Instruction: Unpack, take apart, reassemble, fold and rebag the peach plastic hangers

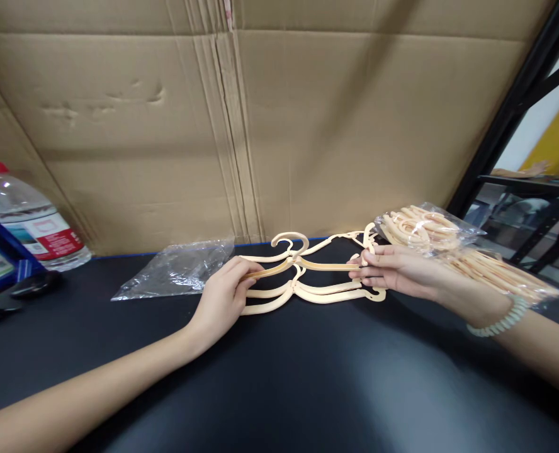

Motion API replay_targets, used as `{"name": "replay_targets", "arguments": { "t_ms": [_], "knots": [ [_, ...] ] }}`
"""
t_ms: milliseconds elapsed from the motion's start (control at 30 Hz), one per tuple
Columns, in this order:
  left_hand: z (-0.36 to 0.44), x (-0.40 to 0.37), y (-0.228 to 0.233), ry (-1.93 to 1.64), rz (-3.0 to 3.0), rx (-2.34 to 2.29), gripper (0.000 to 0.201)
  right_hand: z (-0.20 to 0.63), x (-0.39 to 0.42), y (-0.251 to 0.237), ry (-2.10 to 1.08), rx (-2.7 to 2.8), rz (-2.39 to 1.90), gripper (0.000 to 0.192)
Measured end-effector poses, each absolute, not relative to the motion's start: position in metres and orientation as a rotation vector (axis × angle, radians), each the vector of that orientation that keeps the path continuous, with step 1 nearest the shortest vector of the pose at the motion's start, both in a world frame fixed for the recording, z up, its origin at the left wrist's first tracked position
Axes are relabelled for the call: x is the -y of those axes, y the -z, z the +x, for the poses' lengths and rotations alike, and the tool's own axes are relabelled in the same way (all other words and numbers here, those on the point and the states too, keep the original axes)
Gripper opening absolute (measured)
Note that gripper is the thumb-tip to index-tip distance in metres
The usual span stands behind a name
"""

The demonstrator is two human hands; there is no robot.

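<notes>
Both hands closed on a stack of cream plastic clothes hangers (308, 280): my left hand (223, 296) pinches the left arm ends, my right hand (393, 270) pinches the right ends, fingers curled round. Hangers sit just above or on the black tabletop (279, 377), hooks pointing at the brown cardboard wall (260, 126). Clear bag of more cream hangers (454, 248) just behind my right wrist. Empty crumpled clear plastic bag (175, 270) left of my left hand. Water bottle with red cap (29, 220) far left.
</notes>
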State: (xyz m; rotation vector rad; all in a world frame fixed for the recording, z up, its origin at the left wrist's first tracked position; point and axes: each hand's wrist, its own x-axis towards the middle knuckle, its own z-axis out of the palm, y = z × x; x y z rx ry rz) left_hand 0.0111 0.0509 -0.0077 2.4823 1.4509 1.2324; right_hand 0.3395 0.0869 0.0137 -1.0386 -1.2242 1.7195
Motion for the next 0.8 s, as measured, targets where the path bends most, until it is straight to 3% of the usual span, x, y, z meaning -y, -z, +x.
{"name": "replay_targets", "arguments": {
  "t_ms": [367,800],
  "knots": [
    [0.011,-0.050,0.007,-1.238,2.523,-1.410,0.021,0.333,-0.085,-0.009,-1.650,1.283,-1.076,0.022],
    [0.013,-0.045,0.007,-1.225,2.566,-1.346,0.017,0.324,-0.080,-0.004,-1.277,1.353,-0.946,0.039]
  ]
}}
